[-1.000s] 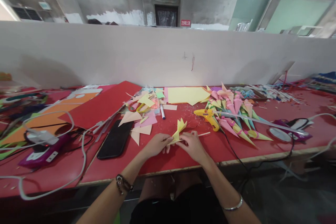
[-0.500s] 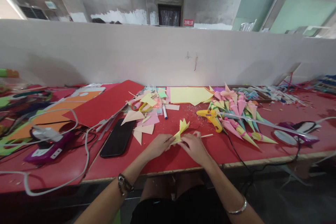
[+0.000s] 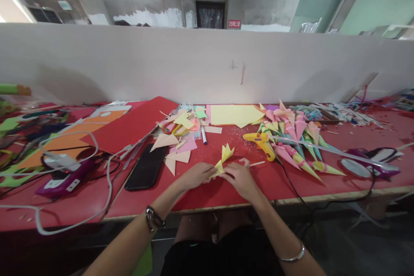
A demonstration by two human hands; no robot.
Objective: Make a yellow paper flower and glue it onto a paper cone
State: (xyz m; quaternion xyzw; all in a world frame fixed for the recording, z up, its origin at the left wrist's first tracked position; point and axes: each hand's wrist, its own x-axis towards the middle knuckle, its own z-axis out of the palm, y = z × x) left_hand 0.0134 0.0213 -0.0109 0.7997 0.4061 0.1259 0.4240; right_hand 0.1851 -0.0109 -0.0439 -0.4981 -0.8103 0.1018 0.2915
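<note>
From my end, I see a bare left hand point(image 3: 202, 173) and right hand point(image 3: 239, 177). Toward seven o'clock, the left wrist wears a dark bracelet point(image 3: 153, 218) of several strands, beaded-looking, with paler glints. Toward five, a smooth, silvery bangle point(image 3: 296, 255) rings the right forearm. At six I make out black shorts point(image 3: 220, 261) ending above bare knees, with a small pale mark.

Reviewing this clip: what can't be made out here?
All in the head view:
Lower part of the yellow folded paper: covered by the left hand and right hand.
Upper end of the black phone: under a paper scrap.
Lettering on the red wall sign: too small.
Blue items, far right: blurred, cut off by the picture's edge.
</note>
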